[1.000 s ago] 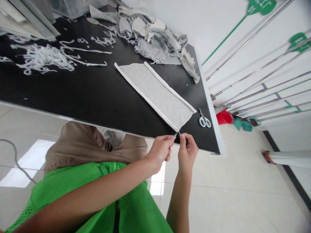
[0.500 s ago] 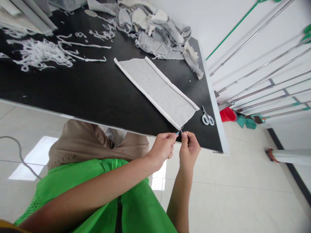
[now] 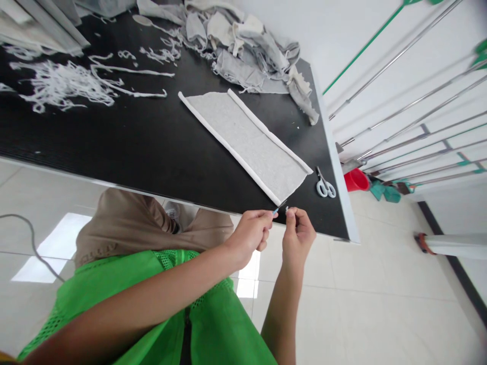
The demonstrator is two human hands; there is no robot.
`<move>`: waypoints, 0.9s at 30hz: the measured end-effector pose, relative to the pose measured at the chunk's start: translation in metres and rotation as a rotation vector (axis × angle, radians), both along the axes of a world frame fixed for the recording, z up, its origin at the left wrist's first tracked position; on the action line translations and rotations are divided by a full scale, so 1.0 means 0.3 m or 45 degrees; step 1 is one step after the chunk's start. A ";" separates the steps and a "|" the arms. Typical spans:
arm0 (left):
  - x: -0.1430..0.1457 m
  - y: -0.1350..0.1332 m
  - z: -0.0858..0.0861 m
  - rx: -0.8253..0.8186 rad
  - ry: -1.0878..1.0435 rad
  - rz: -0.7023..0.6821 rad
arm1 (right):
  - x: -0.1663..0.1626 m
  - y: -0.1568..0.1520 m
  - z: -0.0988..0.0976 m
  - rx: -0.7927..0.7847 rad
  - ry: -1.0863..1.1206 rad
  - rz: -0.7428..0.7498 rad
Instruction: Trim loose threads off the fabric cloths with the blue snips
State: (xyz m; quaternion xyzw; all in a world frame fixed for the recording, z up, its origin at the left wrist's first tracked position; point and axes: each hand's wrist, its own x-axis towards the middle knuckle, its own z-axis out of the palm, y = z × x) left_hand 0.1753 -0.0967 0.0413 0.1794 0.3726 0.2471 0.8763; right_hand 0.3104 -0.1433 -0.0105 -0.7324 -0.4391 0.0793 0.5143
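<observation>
My left hand (image 3: 251, 234) is closed around a small slim tool with a pale blue handle and a thin dark tip (image 3: 279, 207); its exact kind cannot be made out. The tip lies by the near corner of a grey-white cloth strip (image 3: 253, 144), spread diagonally on the black table, with rolled edges along both long sides. To the right, my right hand (image 3: 299, 234) pinches a tiny white scrap (image 3: 287, 209) between thumb and finger, a little apart from the cloth. Scissors with pale blue handles (image 3: 325, 187) lie beyond my right hand.
White cut strings (image 3: 72, 83) form a tangled heap at the table's far left. Crumpled grey cloths (image 3: 247, 45) are piled at the back. Past the table's right edge (image 3: 344, 203), long-handled cleaning tools (image 3: 403, 106) lean on the wall near a red bucket (image 3: 356, 180).
My hands have drawn slightly apart; the right one has moved a little right with the white scrap, away from the cloth's corner. That corner has shifted slightly left.
</observation>
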 end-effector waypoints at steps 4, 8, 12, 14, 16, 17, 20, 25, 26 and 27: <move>-0.087 -0.014 0.000 -0.055 -0.035 -0.085 | -0.001 0.000 -0.002 0.033 0.048 -0.014; -0.207 -0.047 -0.045 -0.016 -0.125 -0.169 | -0.001 0.004 -0.004 0.079 0.154 -0.035; -0.307 -0.100 -0.136 0.179 -0.018 -0.284 | -0.006 -0.002 0.006 0.109 0.243 -0.097; -0.344 -0.130 -0.174 0.301 0.058 -0.366 | -0.012 -0.011 0.018 0.118 0.289 -0.134; -0.376 -0.154 -0.195 0.412 0.144 -0.442 | -0.022 -0.022 0.034 0.112 0.314 -0.147; -0.390 -0.162 -0.199 0.463 0.193 -0.472 | -0.029 -0.026 0.043 0.104 0.315 -0.145; -0.429 -0.165 -0.194 0.654 0.308 -0.552 | -0.060 -0.022 0.078 0.075 0.282 -0.116; -0.498 -0.125 -0.185 0.902 0.351 -0.678 | -0.150 0.054 0.160 0.110 0.198 0.064; -0.513 -0.118 -0.189 0.936 0.343 -0.686 | -0.173 0.079 0.178 0.114 0.170 0.119; -0.527 -0.112 -0.195 0.969 0.324 -0.694 | -0.199 0.106 0.196 0.119 0.136 0.175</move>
